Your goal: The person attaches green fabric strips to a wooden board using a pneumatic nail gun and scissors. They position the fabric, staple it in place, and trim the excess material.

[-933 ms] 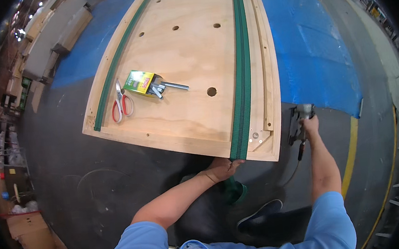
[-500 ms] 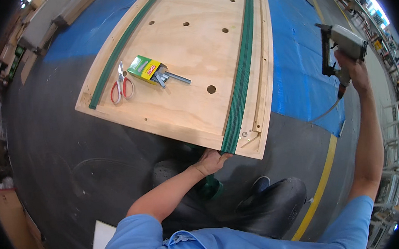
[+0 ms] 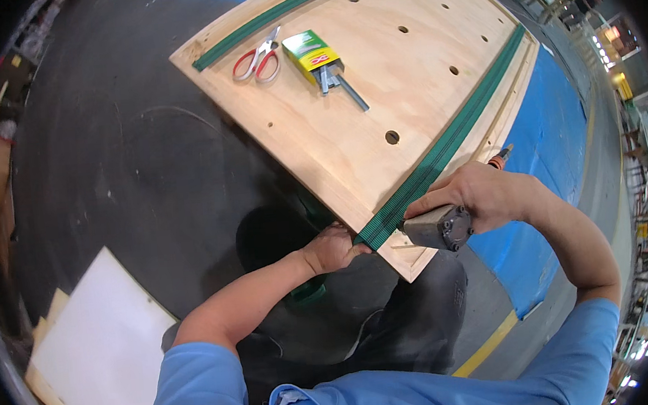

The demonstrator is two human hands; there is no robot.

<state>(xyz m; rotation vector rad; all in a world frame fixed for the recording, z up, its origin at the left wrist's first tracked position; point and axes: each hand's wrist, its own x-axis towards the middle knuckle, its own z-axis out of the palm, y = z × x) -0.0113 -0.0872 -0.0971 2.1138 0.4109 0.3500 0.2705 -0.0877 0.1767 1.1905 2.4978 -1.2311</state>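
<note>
A pale plywood panel (image 3: pixel 335 148) with a raised wooden frame and round holes lies in front of me. Along its right side runs a green webbing strap (image 3: pixel 449 147), which folds over the near edge. There my left hand (image 3: pixel 331 249) is closed on the strap, its thumb at the panel's rim. My right hand (image 3: pixel 495 195) grips a grey pneumatic staple gun (image 3: pixel 440 228), held over the near right corner beside the strap. The gun's nose is hidden, so whether it touches the wood I cannot tell.
Red-handled snips (image 3: pixel 258 61) and a green and yellow box (image 3: pixel 310 50) with staple strips (image 3: pixel 352 92) spilling out lie on the panel. A second green strap (image 3: pixel 272 20) follows the far left side. White sheets (image 3: pixel 103 342) stand at lower left; blue sheeting (image 3: pixel 551 139) covers floor at right.
My right hand has brought the staple gun from the far right down to the panel's near right corner. My view has turned; the left hand stays on the strap at the edge.
</note>
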